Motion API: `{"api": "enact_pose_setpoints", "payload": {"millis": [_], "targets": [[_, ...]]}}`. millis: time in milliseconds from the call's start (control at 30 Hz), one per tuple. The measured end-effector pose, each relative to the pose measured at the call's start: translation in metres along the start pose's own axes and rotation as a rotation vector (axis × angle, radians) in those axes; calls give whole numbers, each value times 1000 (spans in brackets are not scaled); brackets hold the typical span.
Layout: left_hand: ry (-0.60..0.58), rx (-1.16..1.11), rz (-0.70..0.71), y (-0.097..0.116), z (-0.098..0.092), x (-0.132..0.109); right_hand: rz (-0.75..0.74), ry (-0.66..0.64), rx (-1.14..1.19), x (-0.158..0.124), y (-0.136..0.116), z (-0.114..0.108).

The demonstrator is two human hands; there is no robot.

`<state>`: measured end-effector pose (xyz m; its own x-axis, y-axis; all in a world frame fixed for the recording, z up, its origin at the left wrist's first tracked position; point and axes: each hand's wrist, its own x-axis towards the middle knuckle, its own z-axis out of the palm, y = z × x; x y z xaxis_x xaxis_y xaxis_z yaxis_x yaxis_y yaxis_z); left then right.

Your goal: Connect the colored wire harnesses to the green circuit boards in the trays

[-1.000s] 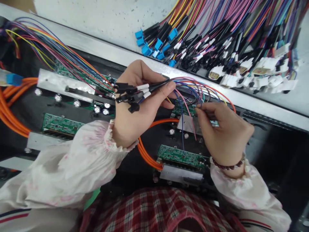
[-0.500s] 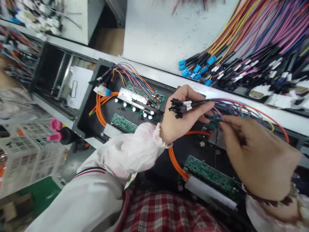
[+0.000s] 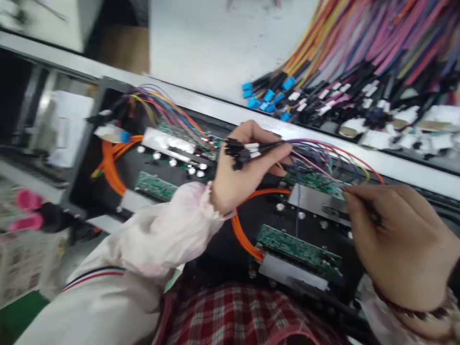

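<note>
My left hand (image 3: pixel 244 170) is closed around a bundle of wires with black connectors (image 3: pixel 235 152) and white labels, their connector ends pointing left over the palm. Coloured wires (image 3: pixel 334 145) arch from it to the right. Between the fingertips of my right hand (image 3: pixel 398 235) a pink wire is pinched and drawn taut from the bundle. One dark blue wire (image 3: pixel 297 206) hangs loose between the hands. Below both hands is a black housing (image 3: pixel 212 254) with green circuit boards (image 3: pixel 298 247), metal plates (image 3: pixel 293 272) and looped orange cables (image 3: pixel 240 235).
Wire bundles with blue connectors (image 3: pixel 269 96) lie on the white table (image 3: pixel 201 52) beyond the rail. At the housing's left end a second bundle of coloured wires (image 3: pixel 168 110) rises from a board. A pink-handled tool (image 3: pixel 30 211) is at the far left, above a white basket (image 3: pixel 21 268).
My right hand has moved right, away from my left hand, pulling the pink wire straight. The dark blue wire now hangs free. The view has shifted, so the scene sits further left.
</note>
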<state>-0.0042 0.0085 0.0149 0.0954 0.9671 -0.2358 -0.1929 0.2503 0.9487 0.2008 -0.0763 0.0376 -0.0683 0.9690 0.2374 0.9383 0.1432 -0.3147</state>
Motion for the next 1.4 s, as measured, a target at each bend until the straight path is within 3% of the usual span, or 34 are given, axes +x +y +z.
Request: {"api": "enact_pose_setpoints", "payload": {"millis": [100,200,500,933,1133,1300,1400], "targets": [[43,68,129,-2,-1,2,29,17,22,5,-4,0],[60,117,174,-1,-2,5,45,-74,17,9,-2,9],[83,150,88,7,-2,2,51,-70,-5,7,2,16],[101,176,80,8,-2,4,35,-104,-32,6,5,15],[75,162,136,3,-1,5,60,-135,22,9,-10,7],[38,153,174,-6,-5,4,3,-290,94,1,-19,-6],[-9,153,228,-9,-5,4,89,-212,-2,-9,-6,-19]]}}
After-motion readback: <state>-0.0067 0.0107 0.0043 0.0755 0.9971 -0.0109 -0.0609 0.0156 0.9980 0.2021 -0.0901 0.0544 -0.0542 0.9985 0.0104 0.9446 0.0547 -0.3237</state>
